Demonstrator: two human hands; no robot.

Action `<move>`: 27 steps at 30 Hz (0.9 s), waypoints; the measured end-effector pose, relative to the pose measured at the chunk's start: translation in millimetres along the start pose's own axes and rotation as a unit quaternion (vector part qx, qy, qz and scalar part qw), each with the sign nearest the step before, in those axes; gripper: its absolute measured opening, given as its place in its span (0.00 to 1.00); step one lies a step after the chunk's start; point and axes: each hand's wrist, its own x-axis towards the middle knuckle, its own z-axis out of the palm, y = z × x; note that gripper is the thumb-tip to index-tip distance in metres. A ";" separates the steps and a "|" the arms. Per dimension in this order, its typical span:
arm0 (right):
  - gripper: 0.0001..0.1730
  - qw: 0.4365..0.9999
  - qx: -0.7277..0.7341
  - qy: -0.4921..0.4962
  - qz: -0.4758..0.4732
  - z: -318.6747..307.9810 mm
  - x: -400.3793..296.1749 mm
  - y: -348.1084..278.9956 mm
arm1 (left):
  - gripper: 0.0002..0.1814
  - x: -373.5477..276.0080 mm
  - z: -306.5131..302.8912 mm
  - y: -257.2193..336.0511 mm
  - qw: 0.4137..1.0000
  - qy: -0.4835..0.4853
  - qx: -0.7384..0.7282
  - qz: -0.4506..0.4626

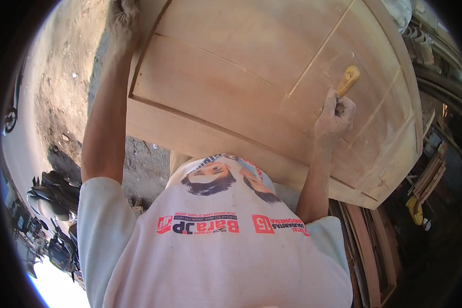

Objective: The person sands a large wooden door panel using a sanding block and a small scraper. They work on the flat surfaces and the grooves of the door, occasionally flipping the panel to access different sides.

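Observation:
A large wooden panel (223, 77) with recessed fields and raised strips lies in front of me, dusted pale in places. My right hand (335, 115) is closed around the lower part of a hand tool with a yellow handle (348, 80). The handle points up and away from my fist. Its working end is hidden by my fingers, so its kind is not clear. At the panel's far left edge is my left hand (124, 17), with bent fingers partly cut off by the top of the view. Whether it grips that edge cannot be made out.
Bare dirt ground (61, 77) runs along the left, with parked motorcycles (54, 196) lower down. Curved wooden pieces (365, 250) stand at lower right. More wood strips (429, 171) and a yellow object (414, 210) lie in the shade on the right.

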 end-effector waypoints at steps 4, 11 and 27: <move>0.11 0.993 0.093 0.050 -0.056 12.6 32.4 -30.7 | 0.38 -0.5 -6.5 5.9 0.999 0.014 0.040 -0.006; 0.09 0.983 0.109 0.109 -0.098 -8.2 59.4 -85.0 | 0.37 -1.7 4.3 -16.3 0.999 0.030 0.037 0.019; 0.08 0.982 -0.033 -0.126 -0.140 40.3 72.6 11.8 | 0.32 2.5 5.7 -13.5 0.997 0.042 -0.030 0.052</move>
